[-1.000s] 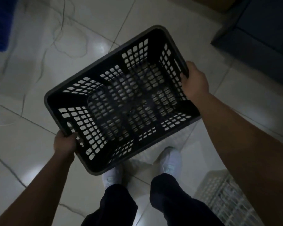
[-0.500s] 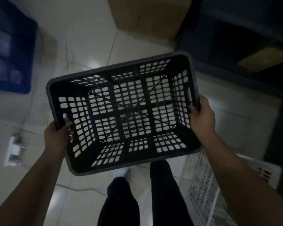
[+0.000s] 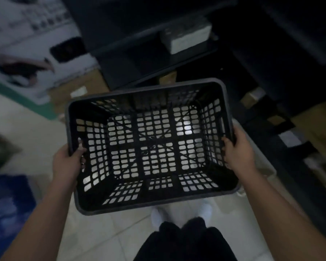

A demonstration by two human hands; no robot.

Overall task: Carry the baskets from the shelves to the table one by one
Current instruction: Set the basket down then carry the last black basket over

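A black lattice basket point(image 3: 151, 147) is held at frame centre, open side up, empty, level or nearly so, above pale floor tiles point(image 3: 102, 232).

Left hand point(image 3: 68, 162), at 9 o'clock of the basket: closed on the short-side rim. The fingers point(image 3: 81, 147) are curled together through the handle slot and over the rim, with their tips seen inside the wall. A ring-like glint is seen on one finger, too blurred to confirm. The thumb cannot be made out.

Right hand point(image 3: 239, 149), at 3 o'clock: closed on the opposite short-side rim. The fingers point(image 3: 226, 143) are wrapped over the edge, pressed together, with their tips inside the wall just below the handle slot. The thumb is hidden outside the wall.

The basket is touched only at those two rims; both forearms are run down to the 7 and 5 o'clock corners of the frame.

Surroundings, motion-blurred:
- Dark shelving point(image 3: 158, 44) is seen at 12 o'clock, just beyond the far rim, with a pale box point(image 3: 186, 37) on one level.
- A printed carton point(image 3: 32, 44) is at 10–11 o'clock.
- A blue crate point(image 3: 8, 208) is at 8 o'clock.
- A pale basket point(image 3: 260, 162) is at 4 o'clock, partly hidden under the right wrist and the black basket.
- Cardboard boxes point(image 3: 316, 132) are at 3 o'clock.
- Dark trousers point(image 3: 184, 242) and light shoes point(image 3: 156, 215) are seen at 6 o'clock, below the near rim.
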